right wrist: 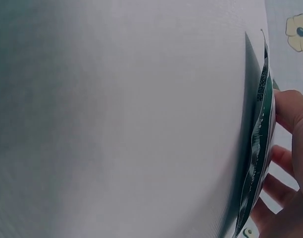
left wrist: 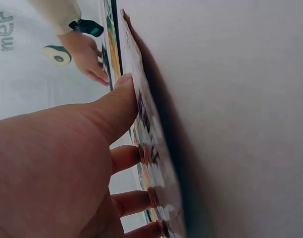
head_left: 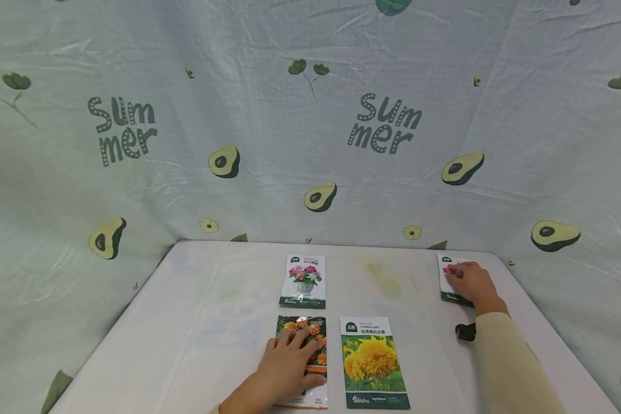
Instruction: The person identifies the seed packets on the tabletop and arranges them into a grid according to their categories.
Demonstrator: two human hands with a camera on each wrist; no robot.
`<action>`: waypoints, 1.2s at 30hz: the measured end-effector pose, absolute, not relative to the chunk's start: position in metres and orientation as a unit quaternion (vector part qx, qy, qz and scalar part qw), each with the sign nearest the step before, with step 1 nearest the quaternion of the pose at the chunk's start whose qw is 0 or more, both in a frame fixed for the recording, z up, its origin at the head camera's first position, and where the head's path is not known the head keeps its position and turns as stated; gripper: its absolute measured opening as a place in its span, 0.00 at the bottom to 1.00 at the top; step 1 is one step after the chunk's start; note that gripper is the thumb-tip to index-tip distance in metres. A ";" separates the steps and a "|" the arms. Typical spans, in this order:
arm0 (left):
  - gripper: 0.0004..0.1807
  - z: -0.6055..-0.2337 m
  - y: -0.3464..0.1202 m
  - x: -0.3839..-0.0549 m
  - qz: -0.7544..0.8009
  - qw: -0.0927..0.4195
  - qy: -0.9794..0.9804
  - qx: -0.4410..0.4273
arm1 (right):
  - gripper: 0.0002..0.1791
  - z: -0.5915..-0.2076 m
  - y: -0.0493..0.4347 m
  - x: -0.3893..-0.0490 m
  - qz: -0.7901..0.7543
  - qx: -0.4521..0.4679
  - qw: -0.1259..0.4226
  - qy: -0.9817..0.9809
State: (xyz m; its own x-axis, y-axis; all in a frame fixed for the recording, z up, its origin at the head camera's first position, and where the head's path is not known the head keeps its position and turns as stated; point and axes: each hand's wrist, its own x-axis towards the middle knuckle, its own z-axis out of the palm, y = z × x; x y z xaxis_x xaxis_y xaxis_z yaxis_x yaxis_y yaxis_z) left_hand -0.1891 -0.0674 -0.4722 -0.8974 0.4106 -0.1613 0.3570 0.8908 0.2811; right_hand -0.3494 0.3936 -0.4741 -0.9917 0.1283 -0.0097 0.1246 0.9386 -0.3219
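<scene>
My left hand (head_left: 286,365) lies with spread fingers on a seed packet with orange flowers (head_left: 318,329) near the front edge. In the left wrist view, the thumb and fingertips of the left hand (left wrist: 57,163) touch that packet's face. At the far right, my right hand (head_left: 473,283) has its fingertips on a white and green seed packet with pink flowers (head_left: 447,294), covering part of it. The right wrist view shows fingers of the right hand (right wrist: 292,148) against the face of this packet (right wrist: 260,144), whose edge sits slightly off the table.
A yellow sunflower seed packet (head_left: 375,362) lies right of the left hand. Behind the left hand is a packet picturing potted pink flowers (head_left: 302,282). The white table (head_left: 212,333) meets a cloth backdrop (head_left: 269,126) printed with avocados. A dark band (head_left: 466,332) is at the right wrist.
</scene>
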 end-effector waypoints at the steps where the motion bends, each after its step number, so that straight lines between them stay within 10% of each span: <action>1: 0.38 -0.474 -0.068 -0.189 0.124 0.106 0.966 0.201 | 0.31 -0.474 0.393 -0.349 0.163 -0.064 0.006 -0.985; 36: 0.39 -0.474 -0.070 -0.189 0.127 0.102 0.963 0.215 | 0.28 -0.475 0.370 -0.349 0.170 -0.030 0.001 -0.985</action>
